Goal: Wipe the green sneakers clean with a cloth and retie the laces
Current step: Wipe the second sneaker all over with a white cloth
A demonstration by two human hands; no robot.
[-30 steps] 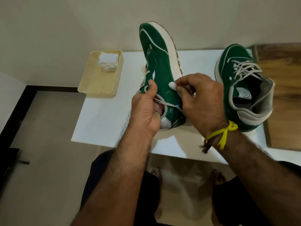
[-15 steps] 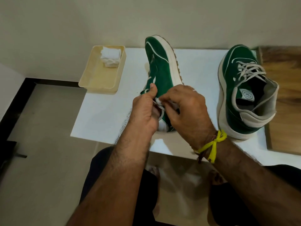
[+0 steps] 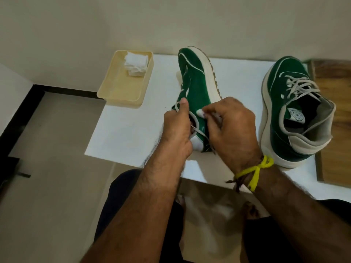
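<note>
Head view shows one green sneaker (image 3: pixel 195 86) tipped on its side on the white bench (image 3: pixel 121 133), sole facing right. The left hand (image 3: pixel 175 130) curls its fingers round a grey lace (image 3: pixel 198 130) at the heel end, while the right hand (image 3: pixel 233 128) pinches a small white cloth (image 3: pixel 200 112) against the shoe's side. The other sneaker (image 3: pixel 296 111) stands upright well to the right, loosely laced, and a folded white cloth (image 3: pixel 135 63) lies in a cream tray (image 3: pixel 121 88) at the bench's far left corner.

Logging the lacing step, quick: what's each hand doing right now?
Left hand: closed, gripping the tilted sneaker at its collar and lace.
Right hand: closed, pinching the lace.
</note>
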